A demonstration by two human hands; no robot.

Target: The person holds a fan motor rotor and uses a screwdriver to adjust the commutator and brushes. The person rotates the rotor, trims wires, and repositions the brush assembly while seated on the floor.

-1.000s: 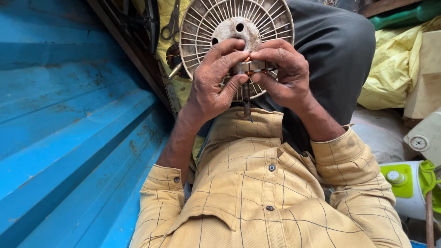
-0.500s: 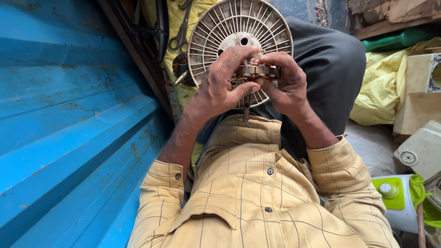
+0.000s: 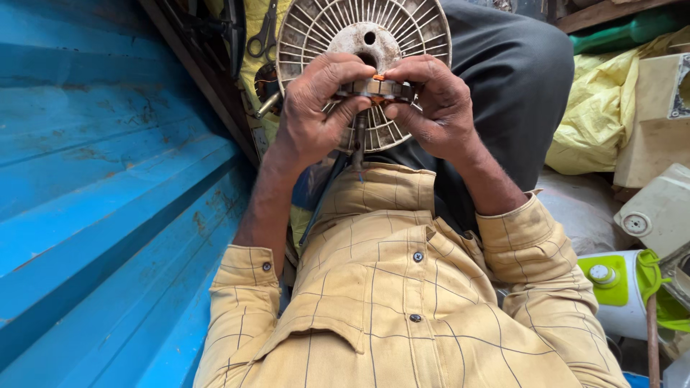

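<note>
While both hands clutch it, a small round metal motor core with copper windings [image 3: 375, 88] sits before a white slatted plastic fan guard [image 3: 402, 29].
Left hand [image 3: 316, 108] and right hand [image 3: 431, 104] each close their fingers on its rim, above the lap.

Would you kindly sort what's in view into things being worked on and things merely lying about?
In hand:
left hand
right hand
small metal motor part
round fan grille behind it

Lying about:
scissors
yellow plastic sheet
green and white appliance
blue wall
</note>
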